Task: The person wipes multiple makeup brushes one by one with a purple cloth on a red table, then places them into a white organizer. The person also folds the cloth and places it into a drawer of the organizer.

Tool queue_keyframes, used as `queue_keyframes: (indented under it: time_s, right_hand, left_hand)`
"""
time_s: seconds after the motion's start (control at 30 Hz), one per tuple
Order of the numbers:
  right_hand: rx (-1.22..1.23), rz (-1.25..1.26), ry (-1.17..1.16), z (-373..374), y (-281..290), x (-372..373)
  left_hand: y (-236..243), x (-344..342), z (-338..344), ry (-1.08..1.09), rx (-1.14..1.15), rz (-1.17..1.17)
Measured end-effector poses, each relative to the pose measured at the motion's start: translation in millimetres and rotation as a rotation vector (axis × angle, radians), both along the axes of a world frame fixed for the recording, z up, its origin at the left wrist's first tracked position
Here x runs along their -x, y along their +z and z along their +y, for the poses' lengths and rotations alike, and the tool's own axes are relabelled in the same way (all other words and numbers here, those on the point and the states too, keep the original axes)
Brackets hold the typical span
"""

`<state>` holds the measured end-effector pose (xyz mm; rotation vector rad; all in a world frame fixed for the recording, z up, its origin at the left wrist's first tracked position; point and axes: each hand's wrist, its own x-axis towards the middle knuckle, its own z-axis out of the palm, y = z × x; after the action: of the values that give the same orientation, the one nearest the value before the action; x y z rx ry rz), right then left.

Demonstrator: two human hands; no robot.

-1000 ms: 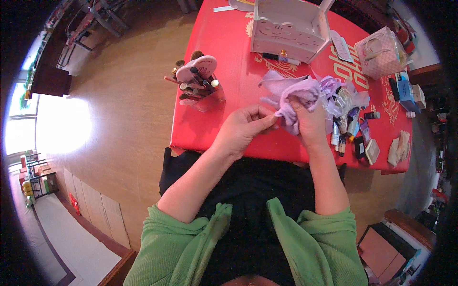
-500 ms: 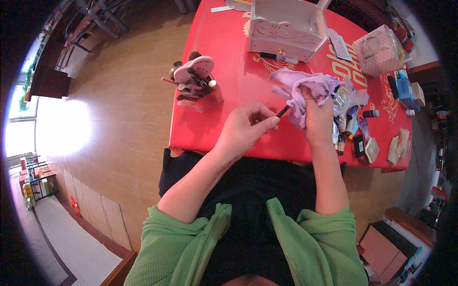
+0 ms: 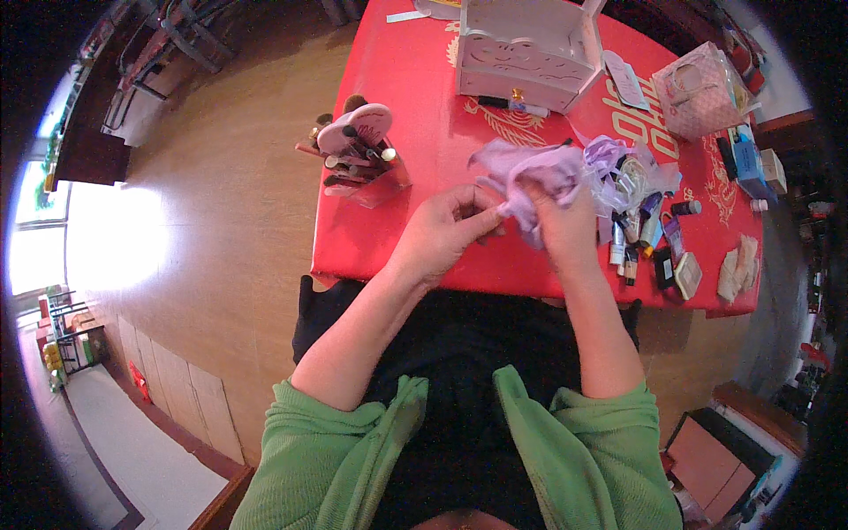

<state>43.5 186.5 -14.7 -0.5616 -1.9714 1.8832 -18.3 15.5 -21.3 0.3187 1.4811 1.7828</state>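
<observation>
A crumpled lilac cloth is bunched in my right hand, above the near part of the red-covered table. My left hand is closed in a pinch close to it, thumb and fingers meeting at the cloth's left edge. The slim black stick that this hand gripped a moment ago is now covered by cloth and fingers. Both hands meet in front of me, the fabric between them.
Left on the red table stands a clear cup full of makeup brushes. A white carved organizer is at the back. To the right lie cosmetic tubes, a compact, tissue and a pink checked bag.
My right hand and the lilac cloth have moved left to my left hand. The cloth now covers the black stick, which stuck out bare from my left fingers before.
</observation>
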Motion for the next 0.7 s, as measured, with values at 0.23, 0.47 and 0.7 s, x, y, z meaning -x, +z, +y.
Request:
queue_keyframes:
  time_s: [0.23, 0.47, 0.7]
  right_hand:
    - [0.39, 0.063, -0.206, 32.4, 0.8, 5.0]
    - [0.717, -0.014, -0.142, -3.1, -8.9, -9.0]
    - [0.583, -0.022, -0.064, -13.7, -5.8, -12.0]
  left_hand:
    - [20.4, 1.5, -2.2, 0.13, 0.225, 0.328]
    - [18.1, -12.6, 15.7, 0.328, -0.15, 0.167]
    - [12.3, -3.9, 18.7, 0.343, 0.02, 0.458]
